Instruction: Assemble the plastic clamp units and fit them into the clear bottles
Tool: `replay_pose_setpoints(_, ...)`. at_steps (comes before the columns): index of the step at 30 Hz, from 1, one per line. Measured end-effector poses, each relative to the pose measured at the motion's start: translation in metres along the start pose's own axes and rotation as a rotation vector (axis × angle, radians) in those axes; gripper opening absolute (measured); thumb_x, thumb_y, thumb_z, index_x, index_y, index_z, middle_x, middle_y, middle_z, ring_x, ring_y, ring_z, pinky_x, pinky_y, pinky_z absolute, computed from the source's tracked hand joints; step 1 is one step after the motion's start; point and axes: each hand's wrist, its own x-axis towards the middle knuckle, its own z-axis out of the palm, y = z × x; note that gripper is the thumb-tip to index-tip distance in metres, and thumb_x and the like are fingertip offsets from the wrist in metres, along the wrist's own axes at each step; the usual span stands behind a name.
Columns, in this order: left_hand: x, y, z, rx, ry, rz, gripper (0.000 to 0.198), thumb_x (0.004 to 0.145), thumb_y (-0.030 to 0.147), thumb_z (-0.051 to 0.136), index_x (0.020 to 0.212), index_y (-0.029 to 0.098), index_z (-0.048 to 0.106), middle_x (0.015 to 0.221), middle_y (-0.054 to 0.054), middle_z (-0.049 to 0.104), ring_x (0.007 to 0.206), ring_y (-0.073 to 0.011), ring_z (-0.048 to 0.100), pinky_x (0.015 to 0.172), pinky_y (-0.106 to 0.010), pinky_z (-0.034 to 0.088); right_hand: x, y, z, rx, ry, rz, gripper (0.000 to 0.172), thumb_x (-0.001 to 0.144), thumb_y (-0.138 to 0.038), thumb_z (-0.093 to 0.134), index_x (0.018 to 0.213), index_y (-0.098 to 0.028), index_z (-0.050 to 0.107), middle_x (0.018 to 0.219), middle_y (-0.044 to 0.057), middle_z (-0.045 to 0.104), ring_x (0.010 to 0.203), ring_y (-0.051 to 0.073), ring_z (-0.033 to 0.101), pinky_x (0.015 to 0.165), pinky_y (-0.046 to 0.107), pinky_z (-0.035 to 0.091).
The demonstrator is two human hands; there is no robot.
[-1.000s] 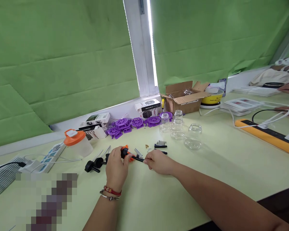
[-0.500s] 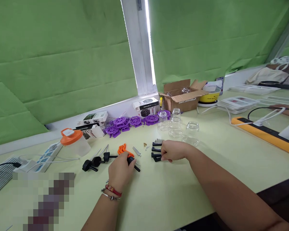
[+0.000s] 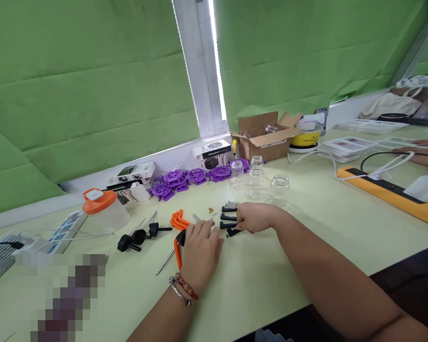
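Observation:
My left hand (image 3: pixel 201 249) reaches over the table with its fingers stretched out, partly covering a black plastic piece (image 3: pixel 181 237) on a steel rod (image 3: pixel 166 261). Beside it lie orange bent plastic parts (image 3: pixel 179 219); one more orange strip (image 3: pixel 178 256) shows by my wrist. My right hand (image 3: pixel 255 217) is closed at the right ends of several black plastic arms (image 3: pixel 228 217). A lower black plastic arm (image 3: pixel 232 232) runs under its fingers, which are partly hidden. Metal springs (image 3: pixel 231 204) lie behind these arms. Small brass parts (image 3: pixel 211 210) sit between both hands.
Black cup-shaped pieces (image 3: pixel 139 236) with rods lie left. Purple plastic frames (image 3: pixel 174 178) line the back, near glass jars (image 3: pixel 280 187), an open cardboard box (image 3: pixel 267 142) and an orange-lidded container (image 3: pixel 105 209). An orange power strip (image 3: pixel 388 192) and another person's hand (image 3: pixel 426 152) are right.
My left hand has moved right and opened its fingers, letting go of the black piece, and the orange strip is uncovered. My right hand stays at the black arms. The view has shifted slightly.

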Motion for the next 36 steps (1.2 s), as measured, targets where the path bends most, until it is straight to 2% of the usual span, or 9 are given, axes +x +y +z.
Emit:
replay_pose_setpoints(3, 0.002, 0.010, 0.009, -0.056, -0.147, 0.049, 0.015, 0.088, 0.021, 0.047, 0.095, 0.019, 0.061, 0.094, -0.006, 0.064, 0.086, -0.0214, 0.054, 0.078, -0.038, 0.038, -0.003, -0.002, -0.001, 0.026, -0.007, 0.004, 0.034, 0.079, -0.026, 0.053, 0.047, -0.017, 0.051, 0.052, 0.004, 0.057, 0.052, 0.014, 0.048, 0.053, 0.027, 0.034)
replay_pose_setpoints(6, 0.004, 0.010, 0.017, -0.057, -0.214, 0.047, 0.021, 0.091, 0.019, 0.041, 0.087, 0.019, 0.061, 0.080, -0.004, 0.063, 0.077, -0.0193, 0.053, 0.076, -0.038, 0.036, -0.005, -0.006, -0.002, 0.046, -0.019, 0.020, 0.038, 0.081, -0.024, 0.053, 0.044, -0.017, 0.051, 0.051, 0.005, 0.058, 0.052, 0.015, 0.048, 0.053, 0.028, 0.034)
replay_pose_setpoints(12, 0.003, 0.005, 0.019, -0.021, -0.212, 0.028, 0.025, 0.090, 0.014, 0.038, 0.079, 0.018, 0.060, 0.078, -0.005, 0.062, 0.074, -0.0188, 0.053, 0.077, -0.038, 0.033, -0.008, -0.003, -0.005, 0.052, -0.056, 0.044, 0.035, 0.081, -0.024, 0.052, 0.048, -0.015, 0.055, 0.055, 0.005, 0.062, 0.050, 0.013, 0.047, 0.053, 0.027, 0.034)
replay_pose_setpoints(17, 0.002, 0.001, 0.018, -0.011, -0.225, 0.016, 0.024, 0.088, 0.011, 0.039, 0.080, 0.018, 0.060, 0.078, -0.005, 0.061, 0.076, -0.0193, 0.054, 0.078, -0.038, 0.033, -0.003, 0.004, 0.001, 0.144, -0.122, 0.068, 0.007, 0.077, -0.021, 0.057, 0.071, -0.017, 0.058, 0.057, 0.001, 0.064, 0.047, 0.012, 0.047, 0.050, 0.025, 0.037)
replay_pose_setpoints(19, 0.002, -0.001, 0.017, 0.000, -0.232, 0.012, 0.024, 0.087, 0.010, 0.039, 0.079, 0.018, 0.060, 0.078, -0.005, 0.062, 0.076, -0.0196, 0.054, 0.080, -0.039, 0.032, 0.001, 0.003, 0.006, 0.142, -0.139, 0.067, 0.001, 0.075, -0.018, 0.059, 0.075, -0.017, 0.058, 0.055, 0.000, 0.063, 0.046, 0.013, 0.048, 0.050, 0.025, 0.037)
replay_pose_setpoints(24, 0.002, -0.004, 0.014, 0.006, -0.240, 0.001, 0.025, 0.085, 0.007, 0.040, 0.073, 0.018, 0.059, 0.073, -0.004, 0.060, 0.072, -0.0185, 0.054, 0.080, -0.039, 0.032, 0.005, -0.006, 0.013, 0.048, -0.165, 0.037, 0.006, 0.075, -0.016, 0.059, 0.071, -0.018, 0.056, 0.051, 0.001, 0.061, 0.049, 0.016, 0.051, 0.051, 0.027, 0.037)
replay_pose_setpoints(28, 0.001, -0.008, 0.009, -0.008, -0.256, 0.007, 0.025, 0.084, 0.006, 0.040, 0.072, 0.019, 0.059, 0.072, -0.003, 0.060, 0.071, -0.0180, 0.054, 0.079, -0.038, 0.031, 0.002, -0.010, 0.011, 0.071, -0.133, 0.008, 0.011, 0.072, -0.013, 0.063, 0.066, -0.019, 0.056, 0.050, 0.003, 0.060, 0.056, 0.019, 0.053, 0.054, 0.029, 0.035)
replay_pose_setpoints(32, 0.001, -0.011, 0.007, -0.010, -0.257, 0.023, 0.024, 0.083, 0.007, 0.042, 0.070, 0.020, 0.058, 0.070, -0.002, 0.060, 0.069, -0.0172, 0.053, 0.080, -0.038, 0.031, 0.004, -0.009, 0.013, 0.090, -0.109, 0.019, 0.013, 0.070, -0.014, 0.067, 0.063, -0.019, 0.058, 0.054, 0.004, 0.059, 0.058, 0.020, 0.053, 0.055, 0.029, 0.034)
replay_pose_setpoints(36, 0.001, -0.014, 0.007, -0.022, -0.251, 0.024, 0.024, 0.081, 0.006, 0.042, 0.073, 0.020, 0.059, 0.072, -0.002, 0.061, 0.071, -0.0175, 0.054, 0.080, -0.038, 0.030, 0.010, -0.011, 0.019, 0.001, -0.033, -0.023, 0.013, 0.070, -0.013, 0.068, 0.063, -0.018, 0.058, 0.063, 0.004, 0.061, 0.060, 0.018, 0.053, 0.054, 0.027, 0.033)
